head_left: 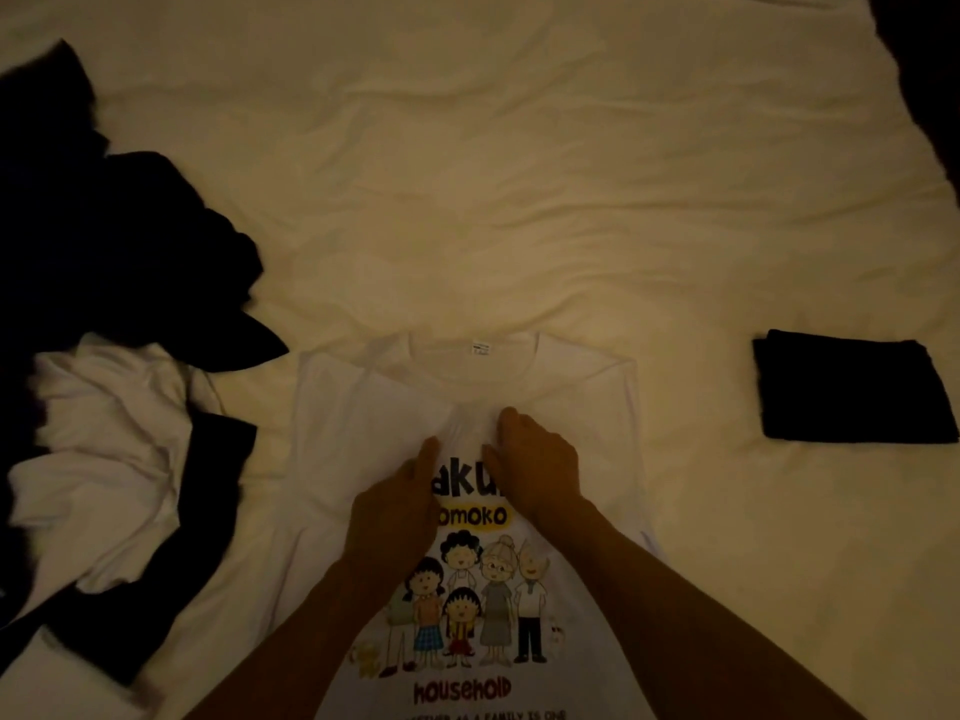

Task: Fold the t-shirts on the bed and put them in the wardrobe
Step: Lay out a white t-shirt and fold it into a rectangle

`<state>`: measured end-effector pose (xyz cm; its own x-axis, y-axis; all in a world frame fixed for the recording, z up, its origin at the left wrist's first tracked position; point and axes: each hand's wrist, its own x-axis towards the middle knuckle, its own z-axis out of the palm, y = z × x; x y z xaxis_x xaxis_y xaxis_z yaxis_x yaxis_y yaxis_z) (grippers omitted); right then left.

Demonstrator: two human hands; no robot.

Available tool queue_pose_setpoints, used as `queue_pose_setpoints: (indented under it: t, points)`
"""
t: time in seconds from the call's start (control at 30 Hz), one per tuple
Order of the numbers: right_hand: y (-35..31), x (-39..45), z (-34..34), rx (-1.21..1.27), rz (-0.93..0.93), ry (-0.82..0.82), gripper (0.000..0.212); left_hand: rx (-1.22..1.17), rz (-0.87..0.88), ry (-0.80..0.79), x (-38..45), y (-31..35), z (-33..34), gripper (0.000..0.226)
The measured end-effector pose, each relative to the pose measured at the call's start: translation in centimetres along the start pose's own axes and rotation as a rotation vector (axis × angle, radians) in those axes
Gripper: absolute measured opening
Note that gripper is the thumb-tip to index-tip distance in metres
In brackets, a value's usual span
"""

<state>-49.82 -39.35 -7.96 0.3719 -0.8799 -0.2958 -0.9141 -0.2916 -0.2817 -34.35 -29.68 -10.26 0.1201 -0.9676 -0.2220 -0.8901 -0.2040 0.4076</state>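
Note:
A white t-shirt [343, 439] with a cartoon family print lies flat, front up, on the bed, collar pointing away from me and sleeves tucked under. My left hand [395, 511] and my right hand [537, 467] both rest palm down on its chest, close together, fingers flat on the cloth just above the printed letters. Neither hand grips anything. A folded dark t-shirt [852, 389] lies to the right on the sheet.
A heap of unfolded dark and white garments [104, 397] covers the left side of the bed. The cream bed sheet [493, 174], wrinkled, stretches beyond the shirt. A dark shape [930, 70] fills the top right corner.

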Motion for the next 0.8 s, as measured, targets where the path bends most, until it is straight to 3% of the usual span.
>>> queue_pose_setpoints:
  t: [0.1, 0.17, 0.3, 0.37, 0.4, 0.47, 0.53, 0.57, 0.67, 0.8]
  points:
    - [-0.2, 0.5, 0.4, 0.041, 0.052, 0.042, 0.026, 0.102, 0.105, -0.062, -0.4, -0.8, 0.2, 0.08]
    - [-0.2, 0.8, 0.5, 0.094, 0.077, 0.074, 0.025, 0.167, 0.137, -0.024, -0.7, -0.9, 0.3, 0.087]
    - [0.3, 1.2, 0.3, 0.192, 0.022, 0.013, 0.025, -0.059, 0.168, -0.007, -1.0, -0.9, 0.3, 0.069]
    - [1.1, 2.2, -0.9, 0.32, 0.089, 0.06, 0.028, -0.14, 0.166, -0.052, -0.4, 0.1, -1.6, 0.072]
    - [1.9, 3.0, -1.7, 0.383, 0.15, 0.137, 0.029, -0.17, 0.156, -0.024, 0.7, 0.1, -2.8, 0.074]
    - [4.1, 5.0, -3.4, 0.344, 0.232, 0.281, 0.037, -0.183, 0.093, 0.198, 4.1, -0.7, -5.1, 0.064]
    - [6.8, 7.0, -5.0, 0.13, 0.246, 0.244, 0.052, -0.035, -0.004, 0.393, 8.7, -2.9, -7.1, 0.054]
    - [7.9, 7.8, -5.8, 0.046, 0.25, 0.15, 0.057, 0.038, -0.095, 0.397, 10.9, -4.4, -8.0, 0.05]
    - [10.6, 9.3, -7.1, -0.055, 0.253, -0.143, 0.064, -0.011, -0.348, 0.114, 15.6, -8.5, -9.2, 0.043]
    - [12.5, 10.8, -7.4, -0.005, 0.269, -0.213, 0.055, -0.22, -0.231, -0.192, 17.0, -9.3, -8.6, 0.034]
